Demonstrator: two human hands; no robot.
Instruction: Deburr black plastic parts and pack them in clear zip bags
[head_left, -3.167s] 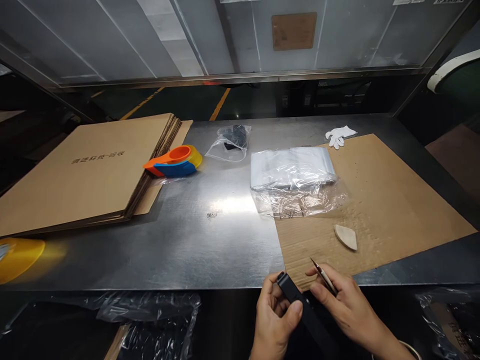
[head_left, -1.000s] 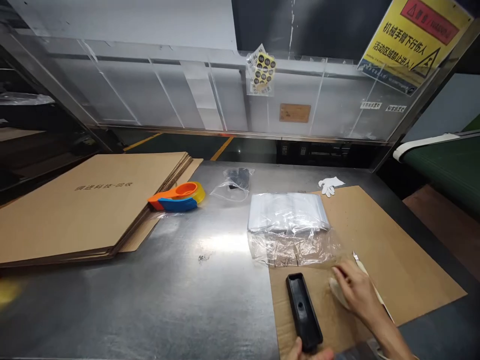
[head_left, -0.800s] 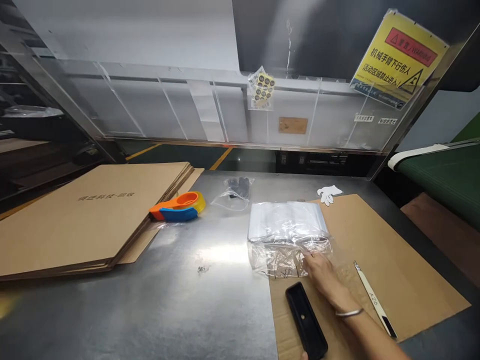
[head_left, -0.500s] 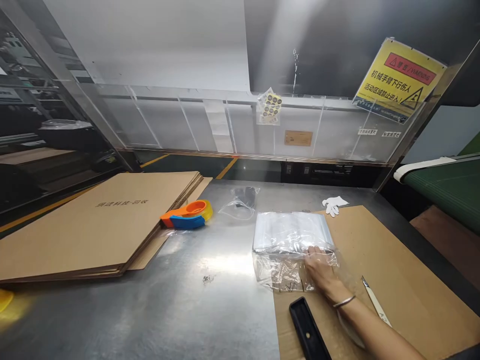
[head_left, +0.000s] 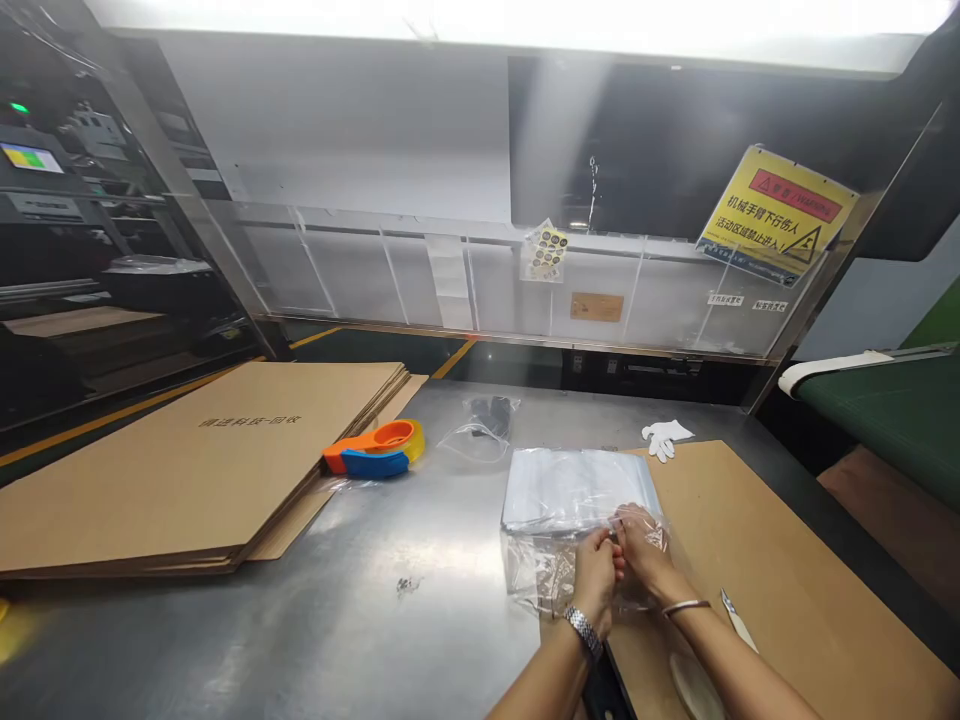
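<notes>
A stack of clear plastic bags (head_left: 577, 487) lies partly on the metal table and partly on a cardboard sheet (head_left: 739, 540). Its near side is a loose, crinkled film. My left hand (head_left: 598, 570), with a metal watch band at the wrist, is closed in a pinch on that film. Right beside it, my right hand (head_left: 639, 540), wearing a bangle, has its fingers curled on the same plastic. The fingertips meet close together, and the exact edge they grip is too small to make out. Beneath my left forearm, a black tray-like object (head_left: 609, 690) is mostly hidden.
Flat cardboard (head_left: 202, 450) is stacked on the left, with an orange and blue tape dispenser (head_left: 375, 450) beside it. A bag with dark items (head_left: 489, 415), a white glove (head_left: 666, 437) and a pale-handled knife (head_left: 739, 622) also lie about. A green conveyor (head_left: 885, 390) stands at right.
My left hand has come in from below to the plastic, beside my right hand. My right fingers have drawn inward toward it. The camera view has tilted up slightly.
</notes>
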